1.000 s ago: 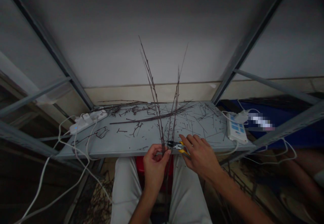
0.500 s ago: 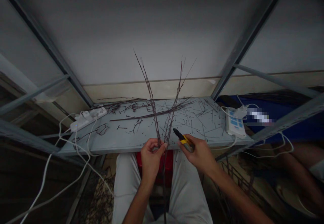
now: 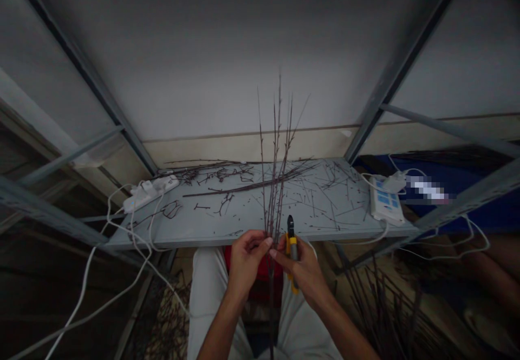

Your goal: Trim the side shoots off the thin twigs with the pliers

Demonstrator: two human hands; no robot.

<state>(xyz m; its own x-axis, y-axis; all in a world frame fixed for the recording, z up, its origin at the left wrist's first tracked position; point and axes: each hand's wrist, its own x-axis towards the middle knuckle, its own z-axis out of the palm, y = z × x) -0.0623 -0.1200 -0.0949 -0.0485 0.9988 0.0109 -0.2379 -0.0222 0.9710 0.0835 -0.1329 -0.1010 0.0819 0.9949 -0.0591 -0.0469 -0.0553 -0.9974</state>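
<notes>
Several thin brown twigs (image 3: 273, 186) rise upright in front of me, fanned at their tips and gathered low down. My left hand (image 3: 251, 249) pinches them between thumb and fingers. Just to the right, my right hand (image 3: 303, 265) has its thumb and fingertips at the same stems. Tucked in that right hand are yellow-and-grey pliers or cutters (image 3: 292, 243), dark jaws pointing up. The stems run down between my knees below the hands. Behind them, more twigs (image 3: 227, 191) lie in a bunch across the grey shelf (image 3: 162, 230).
Twig offcuts (image 3: 333, 203) litter the shelf. White power strips with cables sit at its left (image 3: 150, 192) and right (image 3: 385, 205) ends. Metal uprights (image 3: 400, 62) frame the sides. More twigs (image 3: 385, 306) stand at lower right, near another person's arm (image 3: 463, 278).
My right hand has moved left to the stems, and the pliers have turned upright in it. The two spread groups of twigs have come together into one narrower fan.
</notes>
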